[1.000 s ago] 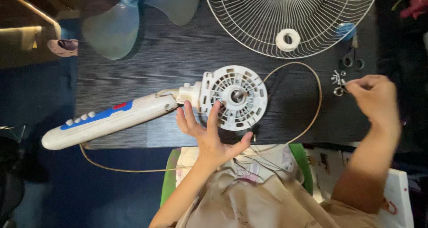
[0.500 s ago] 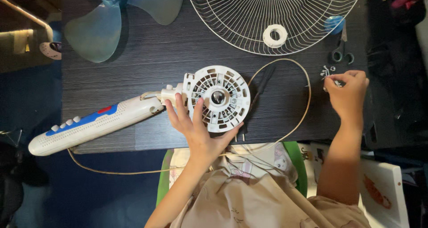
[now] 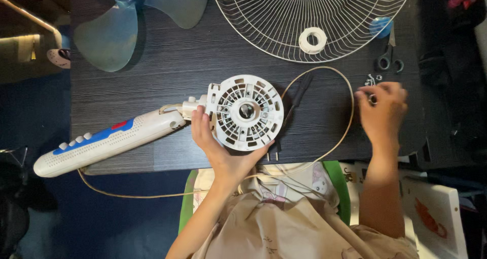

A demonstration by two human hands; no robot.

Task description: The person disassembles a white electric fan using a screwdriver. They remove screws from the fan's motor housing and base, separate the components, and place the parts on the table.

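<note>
Our left hand [image 3: 218, 145] grips the lower edge of the white motor housing [image 3: 247, 112] on the dark table [image 3: 167, 76]. Our right hand [image 3: 381, 107] pinches a small ring beside the screws [image 3: 372, 79].

Head camera, straight down (fairly near), dark table [image 3: 152, 76]
</note>
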